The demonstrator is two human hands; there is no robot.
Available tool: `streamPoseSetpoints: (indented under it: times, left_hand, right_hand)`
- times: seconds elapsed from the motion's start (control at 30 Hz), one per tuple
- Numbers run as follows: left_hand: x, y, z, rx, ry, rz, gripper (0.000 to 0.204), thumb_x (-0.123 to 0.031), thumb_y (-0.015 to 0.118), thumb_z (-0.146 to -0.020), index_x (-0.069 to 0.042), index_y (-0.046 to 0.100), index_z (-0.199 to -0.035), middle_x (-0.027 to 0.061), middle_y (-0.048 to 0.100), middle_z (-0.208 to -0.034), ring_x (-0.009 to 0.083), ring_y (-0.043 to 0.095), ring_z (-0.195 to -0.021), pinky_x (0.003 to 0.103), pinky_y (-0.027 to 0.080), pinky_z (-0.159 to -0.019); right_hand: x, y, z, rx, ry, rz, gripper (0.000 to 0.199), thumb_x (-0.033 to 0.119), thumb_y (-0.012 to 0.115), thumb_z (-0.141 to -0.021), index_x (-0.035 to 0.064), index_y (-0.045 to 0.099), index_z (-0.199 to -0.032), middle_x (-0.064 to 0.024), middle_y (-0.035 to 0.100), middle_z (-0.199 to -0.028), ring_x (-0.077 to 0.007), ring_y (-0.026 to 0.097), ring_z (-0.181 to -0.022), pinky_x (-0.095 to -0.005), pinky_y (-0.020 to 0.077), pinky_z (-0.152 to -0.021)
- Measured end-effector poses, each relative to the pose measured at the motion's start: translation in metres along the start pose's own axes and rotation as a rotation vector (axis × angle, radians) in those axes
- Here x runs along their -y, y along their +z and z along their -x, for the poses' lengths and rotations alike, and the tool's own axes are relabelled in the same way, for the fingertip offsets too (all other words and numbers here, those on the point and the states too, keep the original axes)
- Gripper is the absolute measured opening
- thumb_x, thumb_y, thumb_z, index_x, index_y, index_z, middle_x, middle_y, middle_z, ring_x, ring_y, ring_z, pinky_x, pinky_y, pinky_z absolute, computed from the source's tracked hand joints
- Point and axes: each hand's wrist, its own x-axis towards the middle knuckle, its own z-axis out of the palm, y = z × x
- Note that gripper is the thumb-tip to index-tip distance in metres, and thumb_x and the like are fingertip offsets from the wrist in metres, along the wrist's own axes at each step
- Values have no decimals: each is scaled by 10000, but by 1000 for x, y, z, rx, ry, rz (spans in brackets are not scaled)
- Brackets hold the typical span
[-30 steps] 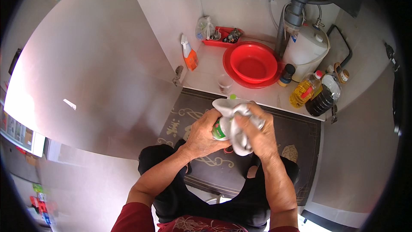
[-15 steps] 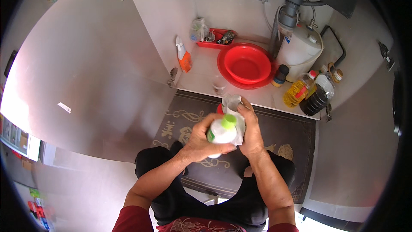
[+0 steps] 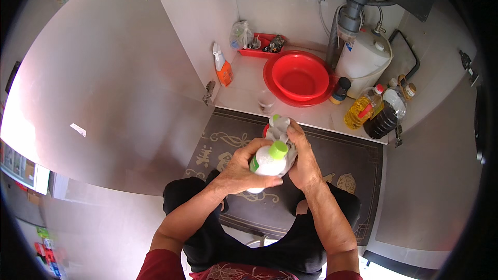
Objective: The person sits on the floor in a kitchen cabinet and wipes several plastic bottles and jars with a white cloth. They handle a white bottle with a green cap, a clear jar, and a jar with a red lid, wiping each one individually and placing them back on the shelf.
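Note:
My left hand [image 3: 239, 170] is wrapped round a white plastic bottle [image 3: 270, 163] with a bright green cap, which tilts over the floor mat between my knees. Pressed against the bottle's far right side is a crumpled white-grey cloth [image 3: 280, 130], gripped in my right hand [image 3: 304, 158]. Whether it is fabric or thin sheet, I cannot tell for sure. A bit of something red shows just beyond the cloth, mostly hidden. Beyond my hands, a small clear cup [image 3: 266, 102] stands near the front edge of the cabinet floor.
Inside the cabinet are red basins [image 3: 300, 77], a red tray [image 3: 254, 52], an orange-white spray bottle [image 3: 223, 66], a dark-lidded jar [image 3: 340, 90], an oil bottle [image 3: 359, 111], a dark-liquid bottle [image 3: 384, 122] and a white tank [image 3: 363, 62] beside the drain pipe [image 3: 351, 13]. A cabinet door [image 3: 104, 83] stands open leftward.
My right hand and the cloth have shifted slightly along the bottle, and the cloth's folds look different. The bottle stays in my left hand, nearly in place.

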Motion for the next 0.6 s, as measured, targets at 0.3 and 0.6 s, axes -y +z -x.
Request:
streamPoseSetpoints:
  times: [0.3,0.6]
  left_hand:
    - [13,-40,-2,-54,-16,884,493,-60,711,-700,-8,544,-1161,80,635,-970,180,636,-875,340,526,-793]
    - [15,-17,-4,-79,-118,872,482,-66,703,-739,-9,531,-1185,86,619,-1042,185,615,-953,348,512,-848]
  right_hand:
    - [34,-9,21,223,-26,486,511,280,753,-739,0,572,-1127,-84,614,-997,-165,564,-958,-312,442,-862]
    - [15,10,23,225,-213,452,822,121,823,-616,80,394,-1316,-101,534,-1173,-169,519,-1078,-311,444,-916]
